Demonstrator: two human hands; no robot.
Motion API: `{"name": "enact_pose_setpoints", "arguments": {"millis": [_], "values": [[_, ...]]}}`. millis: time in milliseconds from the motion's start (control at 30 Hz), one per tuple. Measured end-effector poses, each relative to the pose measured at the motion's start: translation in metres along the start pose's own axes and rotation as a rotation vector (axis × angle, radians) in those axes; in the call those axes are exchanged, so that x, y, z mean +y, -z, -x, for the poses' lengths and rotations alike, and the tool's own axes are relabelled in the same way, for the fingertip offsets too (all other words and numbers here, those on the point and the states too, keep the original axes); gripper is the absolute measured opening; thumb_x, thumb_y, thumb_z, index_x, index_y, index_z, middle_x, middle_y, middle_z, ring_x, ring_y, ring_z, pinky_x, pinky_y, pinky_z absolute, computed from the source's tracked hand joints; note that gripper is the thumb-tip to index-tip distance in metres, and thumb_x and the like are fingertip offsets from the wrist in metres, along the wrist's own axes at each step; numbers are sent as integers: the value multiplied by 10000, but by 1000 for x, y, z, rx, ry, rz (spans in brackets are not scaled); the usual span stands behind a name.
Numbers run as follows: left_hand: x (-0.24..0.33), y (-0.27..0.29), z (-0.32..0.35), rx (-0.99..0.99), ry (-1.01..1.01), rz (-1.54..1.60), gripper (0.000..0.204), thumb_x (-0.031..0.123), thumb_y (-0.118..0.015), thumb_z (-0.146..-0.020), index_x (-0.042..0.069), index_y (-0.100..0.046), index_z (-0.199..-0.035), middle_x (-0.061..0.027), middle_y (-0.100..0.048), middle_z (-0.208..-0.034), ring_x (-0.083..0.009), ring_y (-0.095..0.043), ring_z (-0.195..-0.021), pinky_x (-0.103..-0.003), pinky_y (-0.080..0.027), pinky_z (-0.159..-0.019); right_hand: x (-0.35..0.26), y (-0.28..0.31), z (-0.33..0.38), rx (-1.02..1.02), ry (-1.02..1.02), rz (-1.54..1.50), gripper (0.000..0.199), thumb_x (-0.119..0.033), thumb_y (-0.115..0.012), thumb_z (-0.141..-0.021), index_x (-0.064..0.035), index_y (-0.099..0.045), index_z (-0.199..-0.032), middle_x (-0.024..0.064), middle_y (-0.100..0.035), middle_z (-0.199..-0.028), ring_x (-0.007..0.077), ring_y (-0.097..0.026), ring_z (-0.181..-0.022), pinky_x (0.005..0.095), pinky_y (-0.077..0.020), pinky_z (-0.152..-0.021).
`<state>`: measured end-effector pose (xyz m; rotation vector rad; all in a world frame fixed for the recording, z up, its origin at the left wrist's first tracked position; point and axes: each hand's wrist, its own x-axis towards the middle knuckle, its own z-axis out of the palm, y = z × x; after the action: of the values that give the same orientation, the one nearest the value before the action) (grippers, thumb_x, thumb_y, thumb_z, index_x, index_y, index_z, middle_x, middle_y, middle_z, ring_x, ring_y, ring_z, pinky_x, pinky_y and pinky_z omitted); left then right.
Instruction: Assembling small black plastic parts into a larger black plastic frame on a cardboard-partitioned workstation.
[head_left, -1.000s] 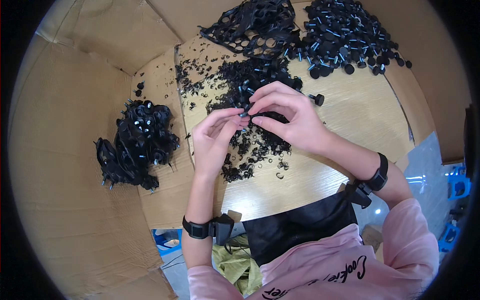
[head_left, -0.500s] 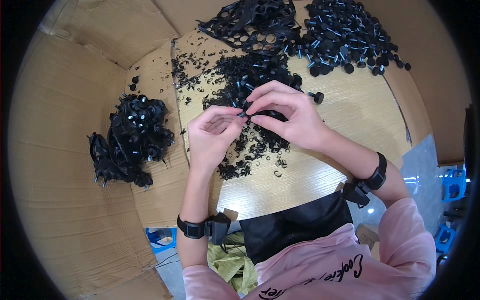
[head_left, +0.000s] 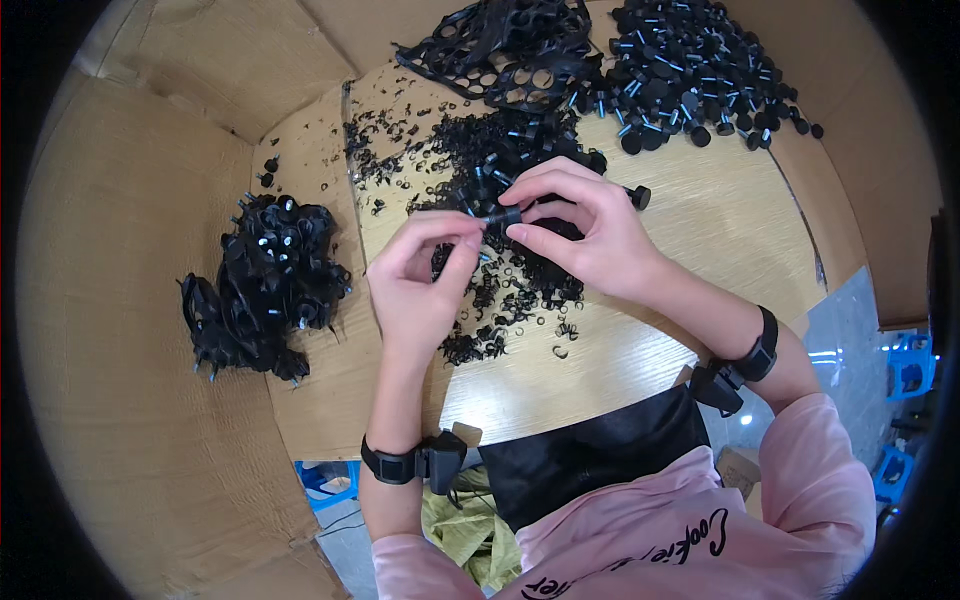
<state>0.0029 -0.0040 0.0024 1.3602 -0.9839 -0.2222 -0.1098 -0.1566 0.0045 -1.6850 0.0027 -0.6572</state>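
Observation:
Between my two hands, over the middle of the table, is a screw with a round black rubber head [head_left: 508,216]. My left hand [head_left: 418,280] pinches its metal shank end between thumb and fingertips. The black head is gripped by my right hand [head_left: 597,235], thumb below and fingers above. Just beyond and under my fingers lie several more such screws and a heap of small black rubber rings and scraps [head_left: 462,150]. One loose black-headed screw [head_left: 641,197] rests right of my right hand.
A large pile of black-headed screws [head_left: 680,85] lies at the far right. Beside it are black rubber sheets with round holes [head_left: 505,60]. Screws tangled in black rubber [head_left: 270,270] are heaped at the left. Cardboard walls [head_left: 140,300] border the table [head_left: 570,385].
The screw between my hands has turned, and its black head now shows. My left fingers have shifted along to its shank end. The whole view has moved slightly.

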Motion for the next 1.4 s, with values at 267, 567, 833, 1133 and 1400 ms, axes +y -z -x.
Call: {"name": "enact_pose_setpoints", "arguments": {"millis": [267,567,833,1133,1400], "values": [[-6,3,1,-7,232,-12,163,-102,-585,-819,-44,-567,-971,-112,-634,-952,-176,-628,-892,-269,-506,-807,-10,0,1,-67,-150,-226,269,29,-665,-801,3,-615,-1065,79,-538,-1083,149,-560,-998,281,-512,-869],[7,1,-1,-58,317,160,215,-19,-579,-868,-45,-574,-1081,-135,-650,-978,-176,-643,-877,-278,-521,-787,-3,0,1,-48,-63,-162,249,26,-672,-788,-9,-627,-1031,62,-533,-1080,148,-556,-1038,307,-498,-916],[1,-1,0,-79,368,168,161,-11,-603,-867,-43,-585,-1025,-111,-654,-967,-153,-638,-862,-268,-519,-790,-3,-1,1,-34,-99,-260,251,45,-666,-787,2,-629,-1031,60,-534,-1054,151,-562,-992,303,-504,-906],[-3,3,0,13,180,42,99,-20,-591,-874,-22,-582,-972,-82,-624,-956,-136,-605,-876,-267,-495,-810,-1,4,0,-67,-69,-132,261,28,-683,-781,4,-632,-1036,63,-536,-1039,144,-570,-942,286,-509,-896],[-8,9,-4,203,361,217,84,46,-593,-887,16,-563,-958,-122,-624,-976,-184,-607,-909,-282,-494,-798,-4,2,2,-137,-72,-229,237,30,-685,-774,0,-650,-1007,67,-547,-1001,149,-576,-946,295,-523,-884]]}}
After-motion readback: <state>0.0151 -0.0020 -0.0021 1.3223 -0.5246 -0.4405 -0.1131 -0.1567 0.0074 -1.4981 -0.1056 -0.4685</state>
